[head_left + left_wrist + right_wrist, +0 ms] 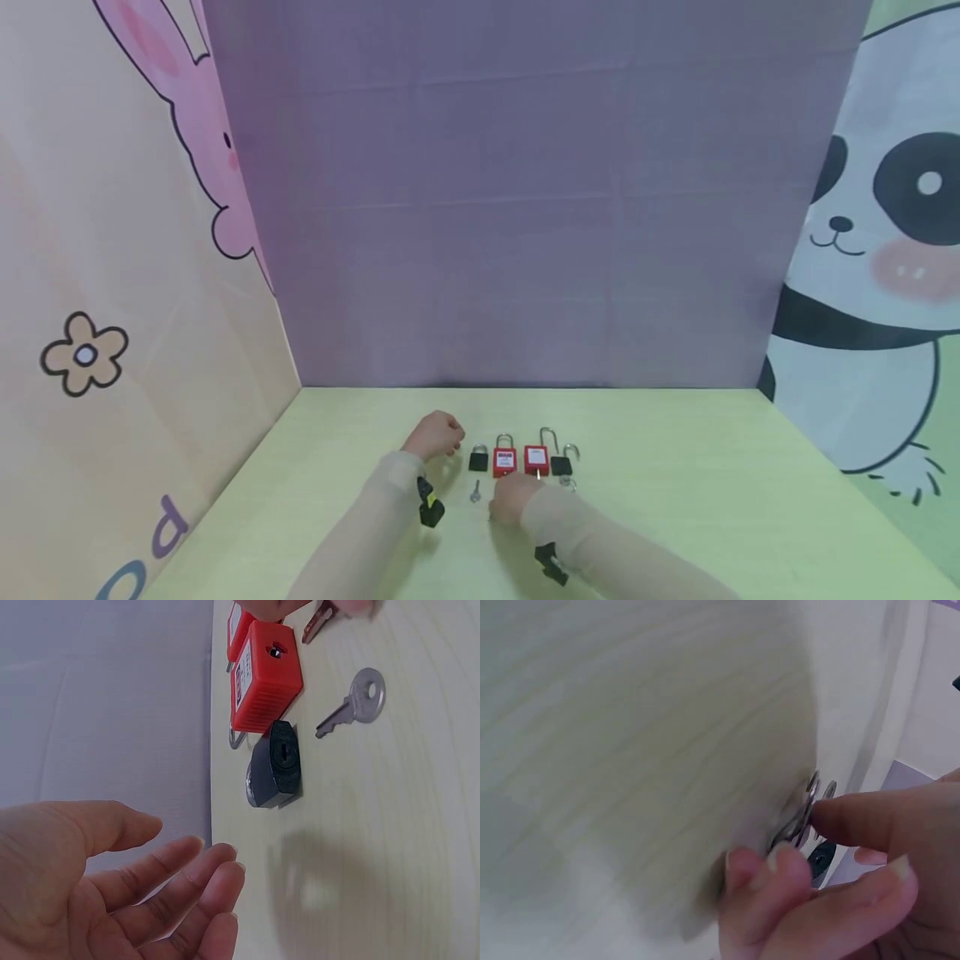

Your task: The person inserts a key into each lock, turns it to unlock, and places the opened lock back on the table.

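Observation:
My right hand (513,498) is low over the table, in front of the padlocks. In the right wrist view its thumb and fingers pinch a small metal key (804,819), partly hidden by the fingertips; the left wrist view shows the blade of this key (319,622). A red padlock (266,679) with its shackle down lies just beyond that hand. To its left is a black padlock (478,461), also closed, with a loose silver key (367,696) in front. Left of the black padlock, my left hand (437,435) hovers with loosely bent fingers, holding nothing.
Right of the closed padlocks lie a red padlock (536,460) and a black padlock (561,467), both with raised shackles. Something small and metallic (567,482) lies by the black one. A purple cloth wall (525,250) stands behind the pale table (712,483).

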Available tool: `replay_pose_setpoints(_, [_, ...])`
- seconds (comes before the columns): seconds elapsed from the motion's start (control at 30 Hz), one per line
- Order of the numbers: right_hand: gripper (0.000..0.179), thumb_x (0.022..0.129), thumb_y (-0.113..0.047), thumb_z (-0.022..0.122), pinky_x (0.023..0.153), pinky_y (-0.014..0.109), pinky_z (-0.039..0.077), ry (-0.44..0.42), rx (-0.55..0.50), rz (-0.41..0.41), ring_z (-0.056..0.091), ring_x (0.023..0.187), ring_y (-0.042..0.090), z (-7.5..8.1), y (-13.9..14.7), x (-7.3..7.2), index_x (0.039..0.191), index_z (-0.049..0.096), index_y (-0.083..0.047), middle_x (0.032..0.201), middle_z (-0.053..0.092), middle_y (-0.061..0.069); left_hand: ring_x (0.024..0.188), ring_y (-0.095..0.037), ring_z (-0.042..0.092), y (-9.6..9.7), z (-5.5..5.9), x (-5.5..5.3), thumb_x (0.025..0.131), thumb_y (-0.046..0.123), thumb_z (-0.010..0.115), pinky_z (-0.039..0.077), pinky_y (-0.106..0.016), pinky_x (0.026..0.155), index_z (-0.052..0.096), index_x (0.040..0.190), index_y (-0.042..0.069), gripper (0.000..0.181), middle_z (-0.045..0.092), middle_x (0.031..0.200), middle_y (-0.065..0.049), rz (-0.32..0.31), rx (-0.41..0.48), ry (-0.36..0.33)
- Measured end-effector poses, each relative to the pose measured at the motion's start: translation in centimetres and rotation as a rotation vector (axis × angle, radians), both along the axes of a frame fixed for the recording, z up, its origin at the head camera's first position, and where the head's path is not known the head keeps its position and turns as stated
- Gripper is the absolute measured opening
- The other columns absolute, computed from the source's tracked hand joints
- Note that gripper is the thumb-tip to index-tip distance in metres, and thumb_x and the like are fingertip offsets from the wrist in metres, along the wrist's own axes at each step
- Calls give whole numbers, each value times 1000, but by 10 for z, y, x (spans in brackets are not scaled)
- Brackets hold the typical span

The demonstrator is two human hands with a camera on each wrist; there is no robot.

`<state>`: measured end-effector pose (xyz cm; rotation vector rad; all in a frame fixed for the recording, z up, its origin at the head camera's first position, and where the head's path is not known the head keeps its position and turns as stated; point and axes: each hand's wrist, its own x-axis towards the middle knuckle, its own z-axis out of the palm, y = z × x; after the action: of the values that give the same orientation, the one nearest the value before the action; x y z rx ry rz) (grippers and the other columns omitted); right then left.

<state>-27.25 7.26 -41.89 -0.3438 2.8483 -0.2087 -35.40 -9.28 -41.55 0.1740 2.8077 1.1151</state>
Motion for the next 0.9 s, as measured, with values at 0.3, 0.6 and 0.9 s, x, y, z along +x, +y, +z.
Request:
replay_pose_setpoints(0.3, [15,92,-19,61,43,25,33,-107,-103,-77,43,45,13,-3,15,-1,81,62,-9,63,57,5,70,-17,61,-1,0,0,90,14,57,52,-36,72,68,101,0,21,68,84,-8,-2,-1,9])
replay_pose_setpoints(0.6, [7,91,-12,63,51,29,51,-114,-379,51,58,60,16,10,46,-15,85,64,-9,73,61,3,73,-17,61,0,2,2,91,14,57,52,-38,76,68,104,0,22,67,84,-6,10,6,-14])
replay_pose_setpoints(0.9, [39,96,-33,59,92,43,52,-56,-932,104,62,113,31,26,97,-52,122,64,-4,129,62,14,74,-17,62,-1,5,2,92,15,56,52,-39,78,68,105,0,23,68,84,-6,20,17,-21])
